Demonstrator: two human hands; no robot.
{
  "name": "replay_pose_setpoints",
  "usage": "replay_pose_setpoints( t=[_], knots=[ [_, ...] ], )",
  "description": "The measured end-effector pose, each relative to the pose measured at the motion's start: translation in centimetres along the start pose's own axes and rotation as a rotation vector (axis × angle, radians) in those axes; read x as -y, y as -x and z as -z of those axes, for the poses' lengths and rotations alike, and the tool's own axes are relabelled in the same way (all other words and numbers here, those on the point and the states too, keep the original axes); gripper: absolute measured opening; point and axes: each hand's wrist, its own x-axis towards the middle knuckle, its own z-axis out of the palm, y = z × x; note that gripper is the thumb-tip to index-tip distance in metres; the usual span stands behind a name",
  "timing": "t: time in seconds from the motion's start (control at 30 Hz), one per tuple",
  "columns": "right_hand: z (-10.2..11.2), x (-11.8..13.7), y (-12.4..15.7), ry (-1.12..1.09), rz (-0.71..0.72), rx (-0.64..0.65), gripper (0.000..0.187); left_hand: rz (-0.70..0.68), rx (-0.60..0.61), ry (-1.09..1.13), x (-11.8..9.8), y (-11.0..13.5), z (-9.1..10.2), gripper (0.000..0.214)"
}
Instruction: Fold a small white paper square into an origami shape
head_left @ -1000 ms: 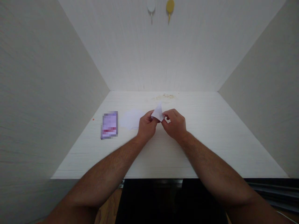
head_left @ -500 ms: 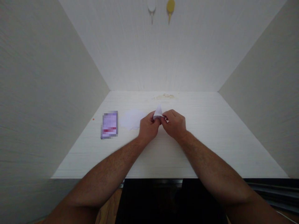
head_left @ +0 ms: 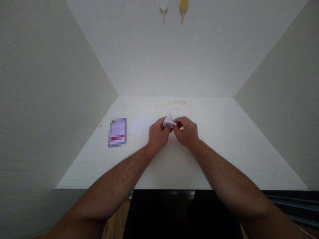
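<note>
A small white piece of paper [head_left: 168, 119], curled and rising to a point, is between my two hands near the middle of the table. My left hand [head_left: 159, 132] is closed on its left and lower part, with the thumb in front. At its right edge, my right hand [head_left: 186, 131] pinches the paper between thumb and fingertips. Part of the paper is hidden behind the fingers. White paper sheets [head_left: 141, 126] lie flat on the table just left of my left hand, partly covered by it.
On the left of the white table [head_left: 229, 149] lies a purple rectangular item [head_left: 118, 132], blurred out. A tiny red speck [head_left: 100, 126] is beside it. Brownish stains [head_left: 179, 102] mark the back. A white hook [head_left: 163, 8] and a yellow hook [head_left: 183, 8] hang on the back wall.
My right thumb and fingers have shifted slightly at the paper's right edge, and the curled paper is turned a little. My left hand keeps its hold. The whole view has shifted slightly.
</note>
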Motion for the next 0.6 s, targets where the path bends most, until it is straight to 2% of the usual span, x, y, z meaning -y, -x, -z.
replay_pose_setpoints(
  t=[0.17,0.4,0.6],
  knots=[
    [0.0,0.1,0.0,-0.018,0.005,0.0,0.016,0.0,-0.012,0.058,-0.2,0.0,-0.1,0.043],
    [0.1,0.7,0.0,-0.098,0.012,-0.027,0.016,0.035,-0.019,0.235,-0.4,-0.5,0.1,0.02],
    [0.3,1.1,0.0,-0.057,0.022,0.0,0.009,0.027,-0.023,0.187,-0.7,-0.5,0.4,0.017]
  ],
)
